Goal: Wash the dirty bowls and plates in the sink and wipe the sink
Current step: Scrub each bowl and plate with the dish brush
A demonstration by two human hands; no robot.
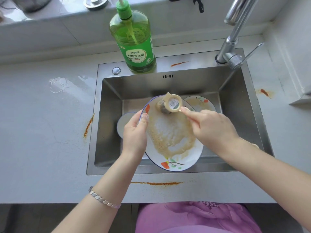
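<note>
Precariously, the left hand (134,132) grips the soapy flowered plate (175,158) by its rim, tilted over the steel sink (235,98). The right hand (213,128) clutches a cream dish brush (171,103). Hard scrubbing could slip the plate onto the second plate (198,102) beneath.

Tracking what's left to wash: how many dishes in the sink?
3: large flower-painted white plate centre; second flower-painted plate behind, right; plain white dish left. Others may hide beneath.

A: Wrist above left hand (134,132)?
B: Silver bracelet (104,198), flat linked segments, close-fitting.
A: Clothing?
B: Purple-pink garment (193,217), big flower print, low in view. Both forearms (87,214) bare up to frame edge.
</note>
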